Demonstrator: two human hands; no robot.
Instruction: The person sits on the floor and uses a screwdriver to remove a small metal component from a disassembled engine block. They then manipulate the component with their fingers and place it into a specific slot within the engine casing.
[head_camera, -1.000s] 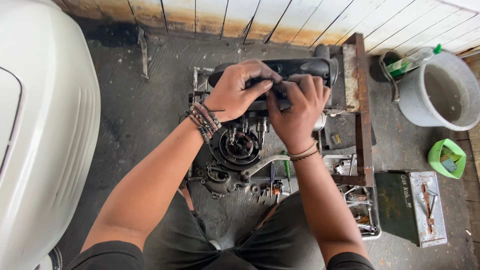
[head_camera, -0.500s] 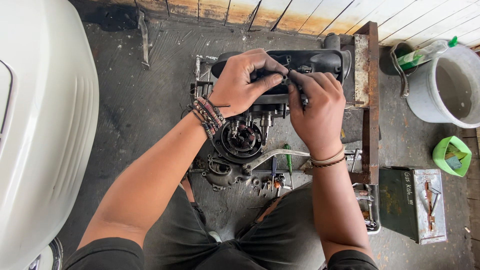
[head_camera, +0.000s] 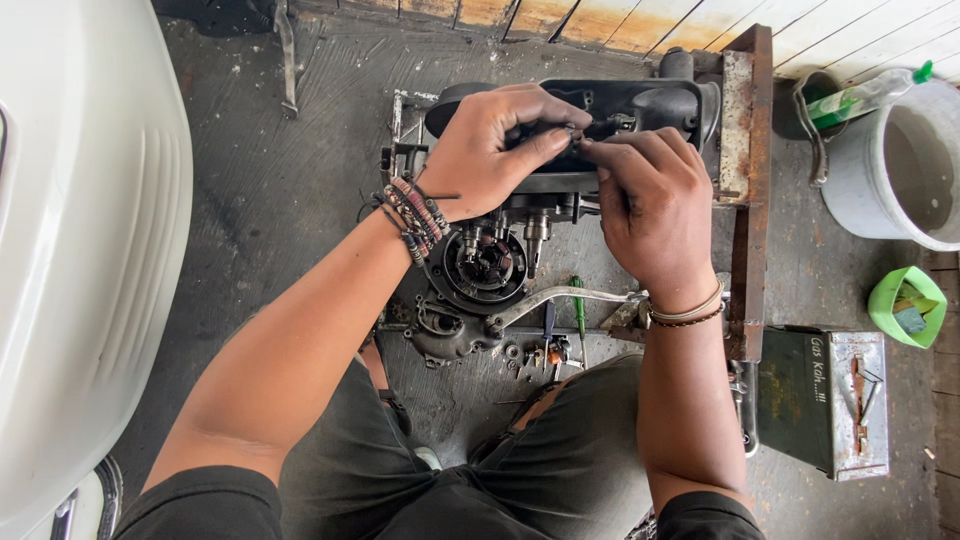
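A greasy small engine (head_camera: 480, 275) sits on the concrete floor between my knees, held in a rusty metal stand (head_camera: 748, 190). A black cover part (head_camera: 640, 105) lies across its top. My left hand (head_camera: 495, 145), with bead bracelets on the wrist, grips the left end of that black cover. My right hand (head_camera: 650, 205) pinches something small at the cover's middle, fingertips meeting my left thumb; the item itself is hidden. A silver lever (head_camera: 565, 298) sticks out from the engine below my right wrist.
A white scooter body panel (head_camera: 80, 250) fills the left side. A grey bucket (head_camera: 900, 165) with a green-capped bottle stands at the right, a small green tub (head_camera: 905, 305) below it, and a dark green metal toolbox (head_camera: 820, 400). Loose screwdrivers and small parts (head_camera: 550, 345) lie under the engine.
My right hand has shifted to the right and down along the black cover. My left hand keeps its grip on the cover's left end.
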